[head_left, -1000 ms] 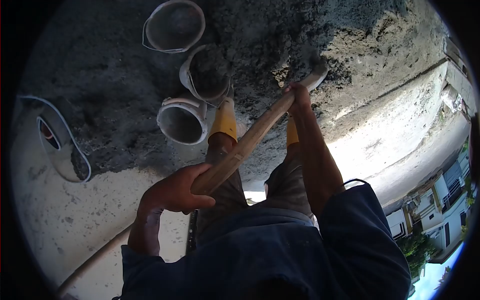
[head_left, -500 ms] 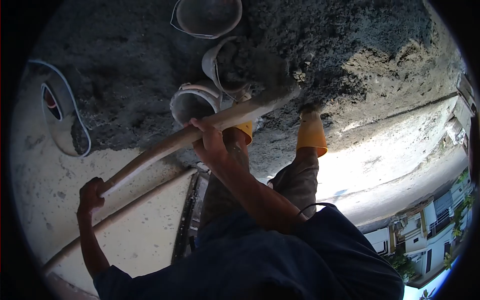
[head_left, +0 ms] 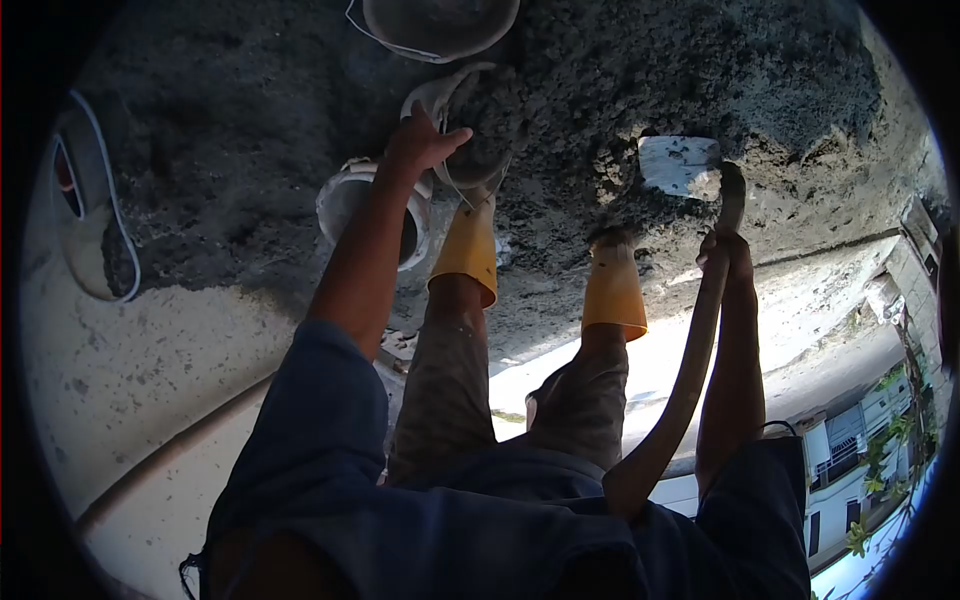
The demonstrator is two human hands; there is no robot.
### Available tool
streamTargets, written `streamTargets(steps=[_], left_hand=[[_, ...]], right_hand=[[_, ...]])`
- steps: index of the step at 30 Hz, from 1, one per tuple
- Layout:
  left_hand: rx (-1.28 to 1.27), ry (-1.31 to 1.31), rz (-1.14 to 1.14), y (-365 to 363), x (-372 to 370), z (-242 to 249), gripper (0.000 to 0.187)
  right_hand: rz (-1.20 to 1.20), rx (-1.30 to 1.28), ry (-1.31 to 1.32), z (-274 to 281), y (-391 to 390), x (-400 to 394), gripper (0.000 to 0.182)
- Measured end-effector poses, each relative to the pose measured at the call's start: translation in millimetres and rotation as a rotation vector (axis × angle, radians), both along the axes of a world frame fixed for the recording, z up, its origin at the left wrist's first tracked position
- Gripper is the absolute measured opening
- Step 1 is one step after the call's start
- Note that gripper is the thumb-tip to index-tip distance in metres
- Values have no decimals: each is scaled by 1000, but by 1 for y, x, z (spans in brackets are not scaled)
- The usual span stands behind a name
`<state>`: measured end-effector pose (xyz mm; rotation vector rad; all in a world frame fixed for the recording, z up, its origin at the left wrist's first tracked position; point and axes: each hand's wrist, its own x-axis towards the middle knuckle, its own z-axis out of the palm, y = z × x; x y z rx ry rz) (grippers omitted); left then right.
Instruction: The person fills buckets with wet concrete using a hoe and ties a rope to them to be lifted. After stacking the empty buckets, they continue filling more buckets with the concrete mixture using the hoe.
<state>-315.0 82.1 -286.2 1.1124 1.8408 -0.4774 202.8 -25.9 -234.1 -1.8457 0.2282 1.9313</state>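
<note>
My right hand [head_left: 728,250] is wrapped around the wooden handle of a hoe [head_left: 690,370], close to its blade. That pale, flat blade [head_left: 680,165] rests on the wet grey mortar [head_left: 780,75]. The handle's butt end comes back against my shirt. My left hand [head_left: 425,143] is at the rim of a tilted bucket [head_left: 422,100] with dark mortar at its mouth. Its thumb and forefinger are spread apart; the other fingers are hard to see. Another bucket [head_left: 345,195] stands partly behind my left forearm.
A third bucket [head_left: 440,22] with a wire handle lies at the top edge. My yellow boots [head_left: 466,255] stand in the mortar. To the left are a pale hose-like loop [head_left: 115,200] and a long pipe [head_left: 180,450]. Houses [head_left: 850,450] show at lower right.
My left hand has let go of the hoe handle's end and reached to the tilted bucket. The hoe has swung to the right, held in my right hand, with its blade now visible.
</note>
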Motion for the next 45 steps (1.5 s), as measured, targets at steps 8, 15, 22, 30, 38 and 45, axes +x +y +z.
streamTargets(steps=[8, 15, 22, 30, 38, 45], left_hand=[[14, 32, -346, 17, -43, -31, 52], [140, 96, -289, 11, -92, -56, 48], [-30, -272, -97, 62, -186, -118, 61], [277, 80, -175, 0, -190, -93, 73], [-88, -333, 413, -41, -237, -44, 83], [-444, -396, -290, -62, -268, -19, 62]], right_hand=[[82, -212, 47, -15, 41, -10, 15], [11, -259, 56, -11, 43, -6, 14], [-35, -285, 108, -3, 45, -6, 16], [-108, -228, 189, -8, 47, 7, 16], [-83, -241, 353, -11, 46, 18, 16], [-9, -288, 315, -12, 50, 19, 21]])
